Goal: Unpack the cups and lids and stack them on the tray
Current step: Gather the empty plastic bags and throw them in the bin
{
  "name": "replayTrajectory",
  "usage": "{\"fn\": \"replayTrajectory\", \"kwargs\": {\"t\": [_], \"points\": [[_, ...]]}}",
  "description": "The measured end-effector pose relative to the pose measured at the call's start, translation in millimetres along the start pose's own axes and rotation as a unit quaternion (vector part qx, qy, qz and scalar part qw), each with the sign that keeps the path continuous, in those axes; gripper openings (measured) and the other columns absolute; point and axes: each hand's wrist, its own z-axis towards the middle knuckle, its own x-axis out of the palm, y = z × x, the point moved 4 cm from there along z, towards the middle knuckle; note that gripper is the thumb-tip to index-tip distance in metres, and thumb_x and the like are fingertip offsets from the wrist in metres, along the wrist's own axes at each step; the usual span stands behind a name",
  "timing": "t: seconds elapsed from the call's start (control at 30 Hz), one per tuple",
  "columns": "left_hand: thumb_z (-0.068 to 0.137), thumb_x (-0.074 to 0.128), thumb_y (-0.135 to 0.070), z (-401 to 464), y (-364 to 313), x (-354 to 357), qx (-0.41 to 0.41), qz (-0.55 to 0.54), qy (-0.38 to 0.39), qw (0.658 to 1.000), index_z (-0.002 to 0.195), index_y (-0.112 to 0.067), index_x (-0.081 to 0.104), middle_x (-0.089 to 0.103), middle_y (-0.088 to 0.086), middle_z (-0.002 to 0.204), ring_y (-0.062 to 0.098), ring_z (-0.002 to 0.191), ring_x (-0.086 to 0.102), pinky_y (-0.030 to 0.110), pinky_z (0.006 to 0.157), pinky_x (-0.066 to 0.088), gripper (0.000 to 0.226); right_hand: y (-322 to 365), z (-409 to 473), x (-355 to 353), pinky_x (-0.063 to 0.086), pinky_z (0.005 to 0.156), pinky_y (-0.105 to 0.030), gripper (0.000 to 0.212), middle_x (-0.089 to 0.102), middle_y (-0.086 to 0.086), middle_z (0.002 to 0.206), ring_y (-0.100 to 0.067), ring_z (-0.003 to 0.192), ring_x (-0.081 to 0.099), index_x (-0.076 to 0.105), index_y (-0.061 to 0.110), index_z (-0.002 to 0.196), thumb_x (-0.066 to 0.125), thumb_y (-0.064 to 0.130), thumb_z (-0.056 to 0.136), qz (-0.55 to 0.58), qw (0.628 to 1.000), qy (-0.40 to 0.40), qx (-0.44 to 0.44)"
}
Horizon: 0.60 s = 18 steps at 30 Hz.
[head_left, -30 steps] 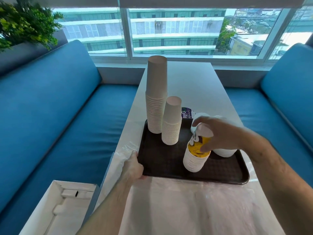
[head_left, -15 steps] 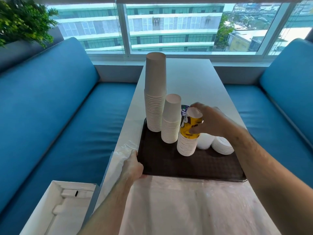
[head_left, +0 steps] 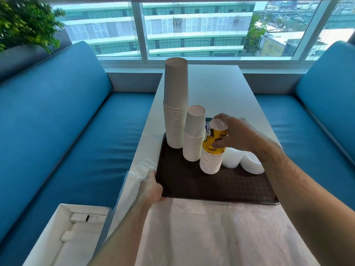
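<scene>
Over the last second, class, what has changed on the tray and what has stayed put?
The right hand, gripping the yellow-topped cup stack, slid it away from the tray's near edge, up beside the middle cup stack. The left hand keeps its grip on the tray; the tall cup stack and lids stayed.

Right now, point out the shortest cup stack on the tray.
The yellow-topped stack, gripped by the right hand. The two plain stacks to its left rise higher.

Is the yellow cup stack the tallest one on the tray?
No, the plain stack at the tray's far left stands much taller than the yellow cup stack.
</scene>
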Motion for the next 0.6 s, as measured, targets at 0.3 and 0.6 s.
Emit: {"fn": "replayTrajectory", "kwargs": {"t": [0.3,0.6], "points": [[0.097,0.043,0.01,-5,-5,0,-0.007,0.006,-0.002,1.0,0.117,-0.022,0.046,0.057,0.008,0.118,0.036,0.106,0.064,0.046,0.07,0.064,0.038,-1,1,1,0.056,0.092,-0.04,0.083,0.063,-0.004,0.13,-0.024,0.107,0.06,0.045,0.026,0.142,0.091,0.026,0.072,-0.01,1.0,-0.001,0.004],[0.101,0.044,-0.002,-10,-6,-7,-0.03,-0.032,-0.009,0.999,0.123,-0.017,0.049,0.06,0.011,0.12,0.03,0.095,0.067,0.044,0.071,0.064,0.026,0,-10,-5,0.047,0.099,-0.041,0.1,0.052,-0.003,0.143,-0.025,0.123,0.052,0.034,0.028,0.151,0.091,0.038,0.069,0.003,1.0,-0.025,-0.003]]}}
